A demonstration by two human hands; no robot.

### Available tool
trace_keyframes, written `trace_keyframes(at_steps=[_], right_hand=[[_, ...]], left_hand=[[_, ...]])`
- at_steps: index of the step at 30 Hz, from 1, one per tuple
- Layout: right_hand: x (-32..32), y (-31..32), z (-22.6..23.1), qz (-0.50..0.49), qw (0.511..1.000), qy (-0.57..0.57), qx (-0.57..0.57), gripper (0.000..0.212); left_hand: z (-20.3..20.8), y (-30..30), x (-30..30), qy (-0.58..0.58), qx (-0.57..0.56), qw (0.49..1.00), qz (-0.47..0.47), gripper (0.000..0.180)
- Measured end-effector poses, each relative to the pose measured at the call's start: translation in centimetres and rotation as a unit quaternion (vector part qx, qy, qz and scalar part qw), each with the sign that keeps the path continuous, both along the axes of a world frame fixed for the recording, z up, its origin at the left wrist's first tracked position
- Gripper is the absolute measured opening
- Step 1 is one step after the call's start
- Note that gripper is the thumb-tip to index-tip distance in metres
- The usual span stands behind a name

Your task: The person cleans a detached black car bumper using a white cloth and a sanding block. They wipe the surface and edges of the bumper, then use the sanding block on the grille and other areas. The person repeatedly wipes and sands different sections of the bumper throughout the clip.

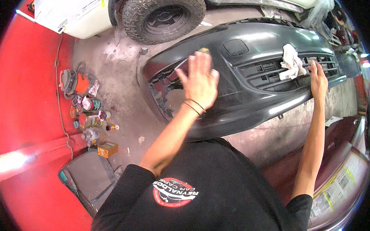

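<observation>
Bumper (227, 90) faces up, long axis running ctr to upper R of frame; L hand (201, 83) w/ fingers (201, 61) spread, R hand (319, 85) slightly bent, grip unclear.

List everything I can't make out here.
All in the head view:
Yellowish item: mostly hidden by the left hand.
Palm of the right hand: hidden by the hand itself.
Pale vehicle: cut off by the upper edge.
Labels on the containers: too small.

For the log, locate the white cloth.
In the head view, the white cloth lies right of centre on the grille of the black bumper, just left of the right hand.
</observation>
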State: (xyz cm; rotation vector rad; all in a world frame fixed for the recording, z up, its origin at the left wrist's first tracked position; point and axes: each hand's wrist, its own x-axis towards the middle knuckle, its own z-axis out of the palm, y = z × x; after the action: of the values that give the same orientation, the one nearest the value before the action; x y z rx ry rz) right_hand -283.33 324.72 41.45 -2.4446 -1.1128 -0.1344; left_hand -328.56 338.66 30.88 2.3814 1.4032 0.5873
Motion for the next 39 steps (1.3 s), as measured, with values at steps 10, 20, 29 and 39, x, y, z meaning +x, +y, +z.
trace_keyframes(at_steps=[10, 20, 29, 39], right_hand=[[-0.5, 0.4, 0.4, 0.001, 1.0, 0.001, 0.001, 0.051], [1.6, -0.7, -0.2, 0.001, 0.999, 0.047, -0.019, 0.06], [2.0, 0.2, -0.4, 0.006, 0.999, -0.009, -0.041, 0.058], [0.0, 0.3, -0.3, -0.009, 1.0, 0.024, 0.012, 0.056]], left_hand=[[-4.8, 0.5, -7.5, -0.064, -0.158, 0.983, 0.073, 0.063], [-2.5, -1.8, -4.9, -0.063, -0.018, 0.997, 0.027, 0.063], [0.5, -2.0, -0.3, -0.122, 0.013, 0.991, -0.06, 0.064], [-3.8, -0.7, -5.4, -0.067, -0.075, 0.99, 0.096, 0.068]])
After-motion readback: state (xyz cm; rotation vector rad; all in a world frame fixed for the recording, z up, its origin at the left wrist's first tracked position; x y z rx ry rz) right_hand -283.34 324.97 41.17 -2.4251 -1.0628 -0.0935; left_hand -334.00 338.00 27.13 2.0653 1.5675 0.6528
